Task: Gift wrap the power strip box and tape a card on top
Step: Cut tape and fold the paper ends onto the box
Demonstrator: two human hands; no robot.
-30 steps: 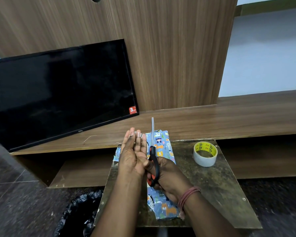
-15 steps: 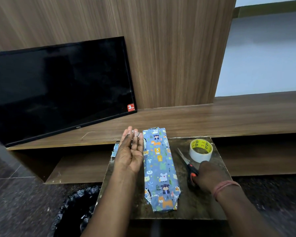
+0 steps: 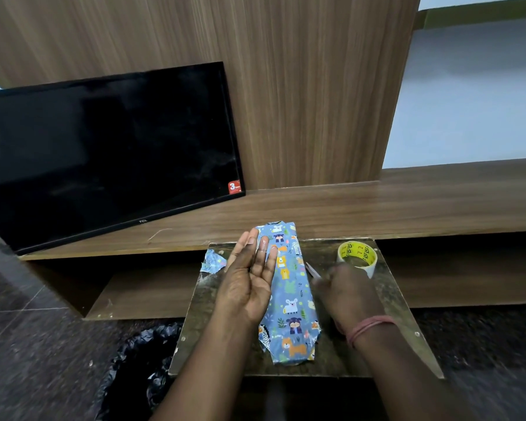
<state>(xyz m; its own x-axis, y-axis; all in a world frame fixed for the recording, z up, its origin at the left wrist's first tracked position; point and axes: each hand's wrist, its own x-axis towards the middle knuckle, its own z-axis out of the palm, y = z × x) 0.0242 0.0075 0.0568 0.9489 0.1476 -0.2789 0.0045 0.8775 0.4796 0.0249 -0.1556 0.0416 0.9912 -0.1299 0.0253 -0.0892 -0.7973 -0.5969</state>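
With the left hand (image 3: 249, 281) spread flat, a tape strip (image 3: 263, 242) on its fingertips, the strip could curl before reaching the wrapped box (image 3: 292, 296), while the blurred right hand (image 3: 346, 291) curls by the scissors (image 3: 312, 270), grip unclear.

The blurred right hand (image 3: 348, 294) hides most of the scissors (image 3: 311, 269).
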